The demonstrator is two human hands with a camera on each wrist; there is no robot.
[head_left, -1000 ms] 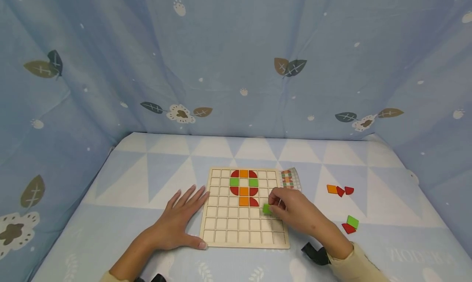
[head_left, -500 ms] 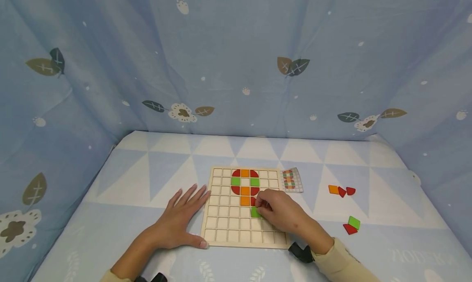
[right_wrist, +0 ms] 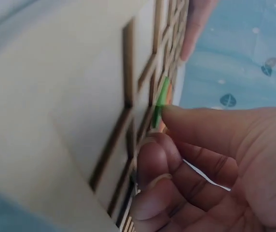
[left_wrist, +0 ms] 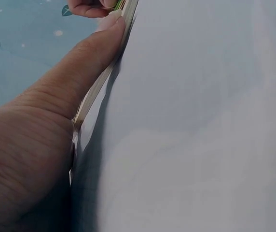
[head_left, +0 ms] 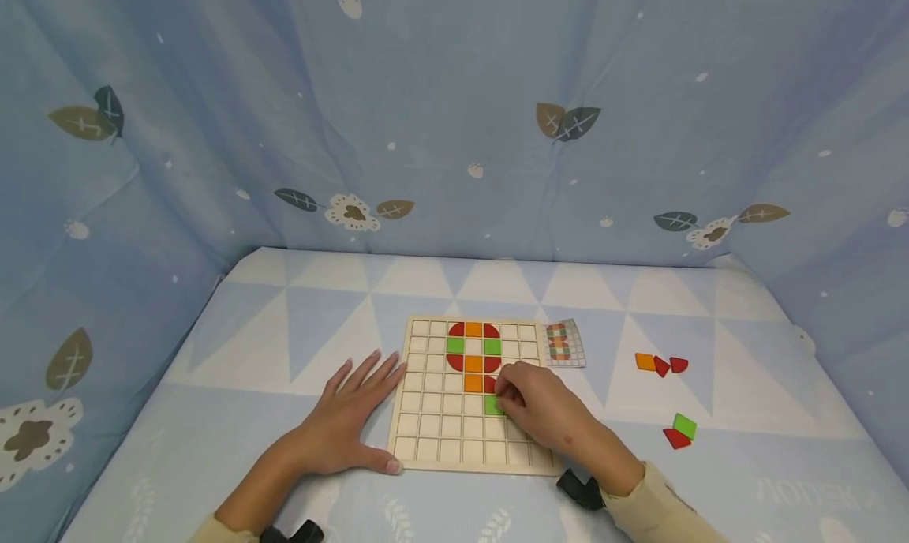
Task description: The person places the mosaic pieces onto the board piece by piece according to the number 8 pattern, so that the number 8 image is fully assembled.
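My left hand (head_left: 344, 428) lies spread at the left edge of a wooden grid board (head_left: 429, 425), its straight fingers and thumb along the rim. In the left wrist view the thumb (left_wrist: 87, 63) touches the board's edge. Over the board, my right hand (head_left: 550, 409) pinches a green square tile (head_left: 492, 405) at a cell just below a red quarter-circle tile. In the right wrist view this tile stands slightly tilted against the grid's ridges, under the thumb. Red quarter-circle, orange square (head_left: 473, 363) and green square tiles fill several cells above. My right fingers partly cover the red tile (head_left: 489, 384) there.
A small pattern card (head_left: 564, 343) lies at the board's upper right corner. Farther right are an orange tile (head_left: 645, 361) with two red ones, and nearer, a green tile (head_left: 685, 426) touching a red tile (head_left: 677, 439). A patterned curtain (head_left: 454, 117) hangs behind the table.
My right hand has carried the green tile left across the board to the cell below the red quarter-circle, then stayed there. My left hand has kept its place.
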